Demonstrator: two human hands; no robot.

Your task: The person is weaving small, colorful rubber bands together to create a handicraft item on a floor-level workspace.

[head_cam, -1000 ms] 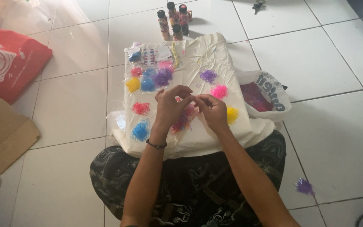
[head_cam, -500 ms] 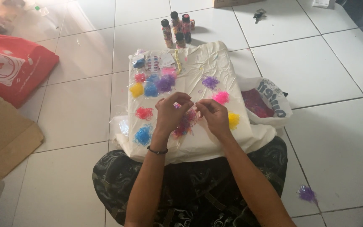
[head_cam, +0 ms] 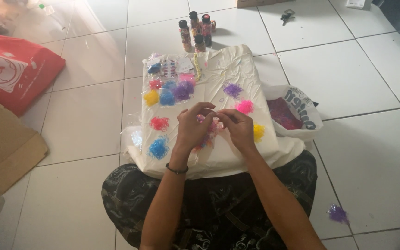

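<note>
A: I see left hand (head_cam: 191,127) & right hand (head_cam: 237,127) pinching a small pink band (head_cam: 214,121) between fingertips, above white cloth (head_cam: 251,78).
B: Risk?
A: Grip slips, band prob. flicks into pink pile (head_cam: 245,107) — lost.

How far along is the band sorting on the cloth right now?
Sorted so far: separate colour piles on the white cloth, including blue, red, purple, pink and yellow. In hand: left hand and right hand pinch small bands over the mixed pile. Left: that mixed pile.
</note>
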